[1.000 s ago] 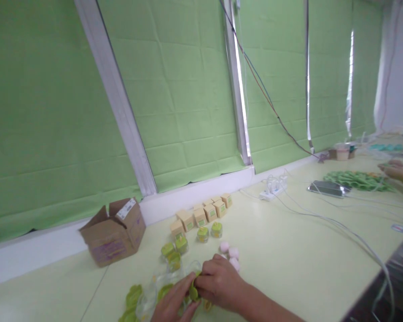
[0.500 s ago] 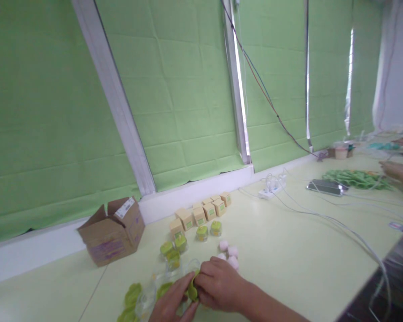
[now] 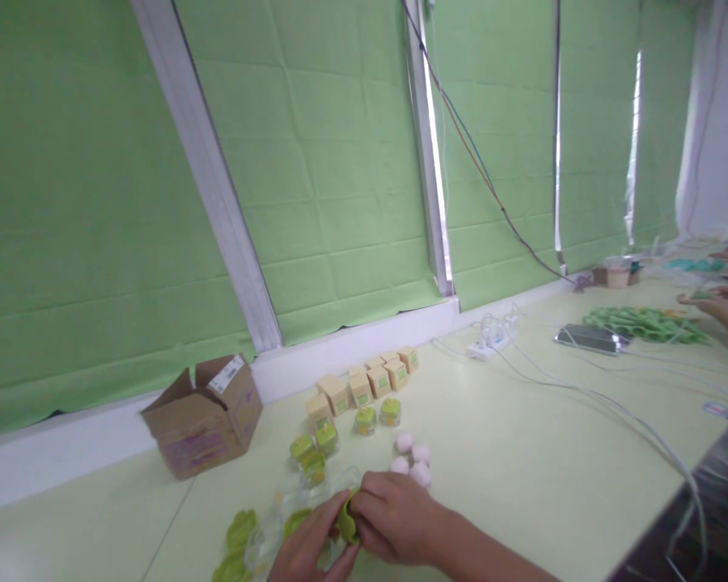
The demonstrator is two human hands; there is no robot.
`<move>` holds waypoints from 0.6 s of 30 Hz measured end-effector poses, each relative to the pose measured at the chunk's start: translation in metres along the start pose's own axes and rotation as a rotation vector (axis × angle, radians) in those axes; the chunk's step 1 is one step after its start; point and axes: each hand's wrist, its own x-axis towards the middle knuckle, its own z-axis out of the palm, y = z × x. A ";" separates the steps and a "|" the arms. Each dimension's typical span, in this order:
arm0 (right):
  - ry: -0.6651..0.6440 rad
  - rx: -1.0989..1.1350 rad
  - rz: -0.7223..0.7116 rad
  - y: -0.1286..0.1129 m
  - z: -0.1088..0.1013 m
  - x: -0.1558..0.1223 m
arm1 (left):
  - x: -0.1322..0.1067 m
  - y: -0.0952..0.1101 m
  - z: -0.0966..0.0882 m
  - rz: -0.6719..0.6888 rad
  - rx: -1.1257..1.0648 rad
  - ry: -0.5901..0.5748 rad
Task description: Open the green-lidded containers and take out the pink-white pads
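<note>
Between both hands, near the bottom middle, is a small green plastic lid [image 3: 348,519], tilted on its edge. My left hand [image 3: 315,540] grips it from the left, thumb below and fingers above. From the right, my right hand [image 3: 394,517] presses its curled fingers into the lid's inner side; its fingertips are partly hidden. Clear plastic containers [image 3: 267,537] lie by my left hand, along with loose green lids [image 3: 241,531]. Just beyond my right hand sit several pale pink balls [image 3: 421,473]. Farther back stand several clear jars with green lids [image 3: 365,419].
Small tan boxes [image 3: 360,390] stand in rows behind the jars. An opened cardboard box [image 3: 203,420] is at the left by the wall. A power strip [image 3: 491,346] with white cables, a phone [image 3: 591,338] and a green pile [image 3: 643,323] lie rightward, where another person's hands [image 3: 721,307] work.
My hands stay in nearly the same place, still on the green lid, with only a slight shift of the fingers. At far right, the other person's hands have moved a little and a second one shows.
</note>
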 end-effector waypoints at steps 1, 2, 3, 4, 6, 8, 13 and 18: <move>0.002 0.005 0.001 0.000 -0.001 0.000 | 0.000 0.000 0.000 -0.004 0.000 0.000; 0.003 0.014 0.001 0.000 -0.002 0.000 | 0.000 0.001 0.000 -0.008 0.001 -0.002; 0.003 0.027 0.002 0.000 -0.003 0.000 | 0.000 0.001 0.000 -0.013 0.003 -0.005; 0.003 0.045 0.007 0.000 -0.005 -0.001 | 0.000 0.001 0.000 -0.015 0.004 -0.007; 0.005 0.107 0.027 0.000 -0.008 -0.001 | -0.001 0.002 0.000 -0.024 0.005 -0.011; 0.021 0.215 0.049 -0.001 -0.012 -0.001 | -0.002 0.002 -0.001 -0.031 0.006 -0.020; 0.250 0.559 0.231 0.005 -0.020 0.002 | -0.002 -0.002 -0.004 -0.044 0.041 -0.028; 0.484 0.673 0.439 0.024 -0.025 0.004 | -0.007 -0.003 -0.009 -0.172 0.073 -0.039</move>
